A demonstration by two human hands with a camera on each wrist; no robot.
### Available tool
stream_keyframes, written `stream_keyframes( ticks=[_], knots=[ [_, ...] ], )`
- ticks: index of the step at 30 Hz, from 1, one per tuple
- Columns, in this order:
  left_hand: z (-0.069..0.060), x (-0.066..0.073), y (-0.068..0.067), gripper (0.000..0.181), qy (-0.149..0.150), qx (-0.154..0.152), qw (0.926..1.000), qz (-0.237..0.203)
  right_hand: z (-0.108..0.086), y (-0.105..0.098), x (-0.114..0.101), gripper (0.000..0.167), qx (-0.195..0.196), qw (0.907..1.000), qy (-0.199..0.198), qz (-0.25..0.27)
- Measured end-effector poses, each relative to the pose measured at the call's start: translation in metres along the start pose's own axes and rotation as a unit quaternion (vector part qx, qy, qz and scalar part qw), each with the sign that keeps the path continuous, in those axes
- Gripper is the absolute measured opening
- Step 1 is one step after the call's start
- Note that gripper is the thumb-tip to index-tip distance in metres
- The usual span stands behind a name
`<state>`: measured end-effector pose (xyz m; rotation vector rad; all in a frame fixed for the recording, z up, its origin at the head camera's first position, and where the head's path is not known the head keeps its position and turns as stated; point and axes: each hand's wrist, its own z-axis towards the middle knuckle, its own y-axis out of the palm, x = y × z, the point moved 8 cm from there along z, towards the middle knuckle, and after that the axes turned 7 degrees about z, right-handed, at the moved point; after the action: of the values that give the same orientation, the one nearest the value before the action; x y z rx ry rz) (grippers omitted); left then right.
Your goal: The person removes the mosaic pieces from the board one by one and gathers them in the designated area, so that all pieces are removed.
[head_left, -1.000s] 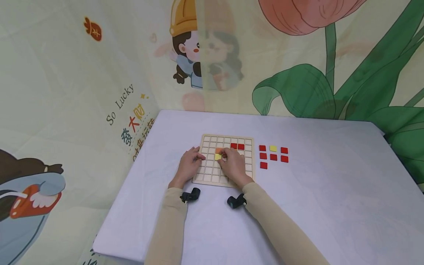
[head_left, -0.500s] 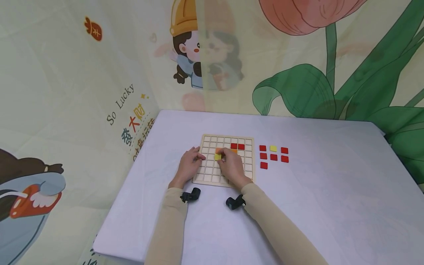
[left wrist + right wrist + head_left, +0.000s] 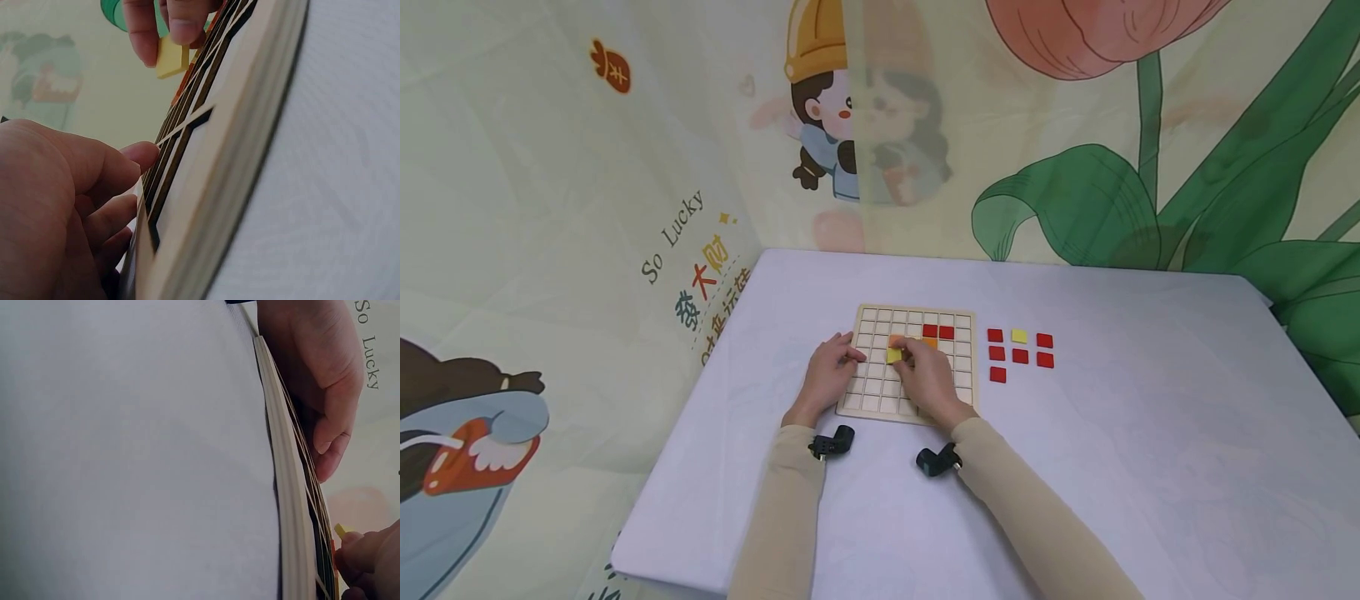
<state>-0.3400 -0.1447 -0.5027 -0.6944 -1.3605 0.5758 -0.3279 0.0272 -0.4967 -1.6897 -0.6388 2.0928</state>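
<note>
A square wooden grid board [image 3: 871, 387] lies on the table, holding red tiles [image 3: 937, 332] and orange tiles [image 3: 929, 342] in some cells. My right hand [image 3: 929, 375] is over its middle. Between thumb and finger it pinches a small yellow tile [image 3: 172, 57], tilted just above the grid in the left wrist view. A sliver of another yellow piece shows behind it. My left hand [image 3: 829, 375] rests at the board's left edge, fingers loosely bent and touching it. In the right wrist view the left hand [image 3: 325, 369] leans over the board. My right hand covers several cells.
To the right of the board, several red tiles [image 3: 1019, 356] and one yellow tile [image 3: 1018, 336] lie loose on the white-covered table [image 3: 1150, 433]. Small black cameras [image 3: 832, 442] sit at both wrists. A printed curtain [image 3: 700, 167] stands behind and at the left.
My right hand has shifted very slightly over the board, uncovering orange beneath the red tiles. The pinched yellow tile stays about where it was. My left hand has not moved.
</note>
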Motion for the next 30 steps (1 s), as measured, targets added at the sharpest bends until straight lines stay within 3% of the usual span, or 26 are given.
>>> stream_keyframes(
  ticks=[6, 17, 30],
  knots=[
    [0.000, 0.001, 0.000, 0.021, 0.000, 0.000, 1.0000, 0.002, -0.006, -0.008, 0.001, 0.032, -0.014, 0.9995, 0.025, 0.009],
    [0.000, -0.002, 0.001, 0.021, -0.005, -0.005, 1.0000, 0.000, -0.020, -0.030, 0.000, 0.026, -0.001, 0.9994, 0.024, 0.027],
    [-0.001, 0.001, -0.001, 0.020, 0.004, 0.004, 1.0000, -0.006, -0.048, -0.059, 0.020, 0.027, 0.007, 0.9973, 0.059, 0.045]
  ],
)
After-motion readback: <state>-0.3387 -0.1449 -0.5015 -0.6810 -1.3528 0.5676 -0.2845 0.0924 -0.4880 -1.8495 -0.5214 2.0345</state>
